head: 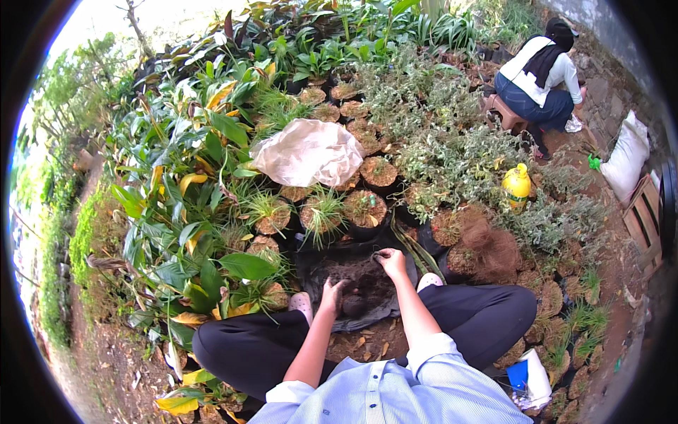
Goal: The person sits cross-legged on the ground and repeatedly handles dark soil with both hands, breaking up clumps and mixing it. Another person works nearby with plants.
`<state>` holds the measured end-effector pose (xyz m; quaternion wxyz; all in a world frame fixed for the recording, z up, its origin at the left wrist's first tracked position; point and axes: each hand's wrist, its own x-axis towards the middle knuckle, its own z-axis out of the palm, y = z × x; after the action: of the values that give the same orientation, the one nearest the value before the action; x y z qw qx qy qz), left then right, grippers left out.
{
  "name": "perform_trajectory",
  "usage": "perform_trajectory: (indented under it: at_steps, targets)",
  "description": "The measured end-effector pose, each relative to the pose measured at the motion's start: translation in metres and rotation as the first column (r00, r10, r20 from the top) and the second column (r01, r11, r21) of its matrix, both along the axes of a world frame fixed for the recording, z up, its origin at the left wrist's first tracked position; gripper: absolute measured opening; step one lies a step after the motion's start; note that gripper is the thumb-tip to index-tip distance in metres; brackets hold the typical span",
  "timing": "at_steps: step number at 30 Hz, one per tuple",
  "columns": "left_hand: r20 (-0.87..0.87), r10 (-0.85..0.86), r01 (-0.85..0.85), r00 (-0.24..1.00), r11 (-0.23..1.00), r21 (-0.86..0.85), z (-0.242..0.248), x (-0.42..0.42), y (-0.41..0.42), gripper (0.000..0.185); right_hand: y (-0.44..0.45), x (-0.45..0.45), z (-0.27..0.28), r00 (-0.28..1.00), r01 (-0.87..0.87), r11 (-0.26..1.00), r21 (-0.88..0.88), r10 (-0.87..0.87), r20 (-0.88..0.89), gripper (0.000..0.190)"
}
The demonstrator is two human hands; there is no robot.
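A black plastic sheet [313, 263] lies on the ground between my feet with loose dark soil [365, 273] heaped on it. My left hand [333, 295], its fingertips coated with soil, is low over the left side of the heap; whether it holds anything is hard to see. Above the right edge of the soil, my right hand [392, 262] pinches a small dark clump [377, 257] between thumb and fingertips. A dark round ball [355, 306], apparently of soil, rests on the near part of the sheet, just right of my left hand.
Potted grassy plants [323, 212] and a crumpled whitish plastic sheet [310, 152] lie ahead. Brown fibre [490, 244] and a yellow bottle [516, 185] are to the right. Leafy plants [201, 254] crowd the left. A person [543, 79] sits on a brown stool [503, 112] at far right.
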<state>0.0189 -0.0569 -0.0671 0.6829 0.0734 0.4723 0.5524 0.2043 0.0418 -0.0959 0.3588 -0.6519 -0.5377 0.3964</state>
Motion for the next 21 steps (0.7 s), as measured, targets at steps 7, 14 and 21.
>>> perform_trajectory:
  at_steps: [7,14,21]
  targets:
    - [-0.047,0.053,-0.055,0.997,0.998,-0.039,-0.011,-0.014,0.004,0.034,-0.004,0.007,-0.016,0.995,-0.065,0.989,-0.135,0.074,0.061,0.025]
    - [0.000,0.171,-0.171,0.985,0.983,-0.071,-0.003,-0.022,0.010,0.029,-0.011,-0.019,-0.028,0.978,-0.208,0.965,-0.162,0.200,-0.064,0.018]
    - [0.099,0.095,-0.091,0.991,0.995,-0.046,-0.011,-0.025,0.011,0.023,-0.028,-0.042,0.007,0.682,-0.309,0.947,-0.088,0.156,-0.714,0.032]
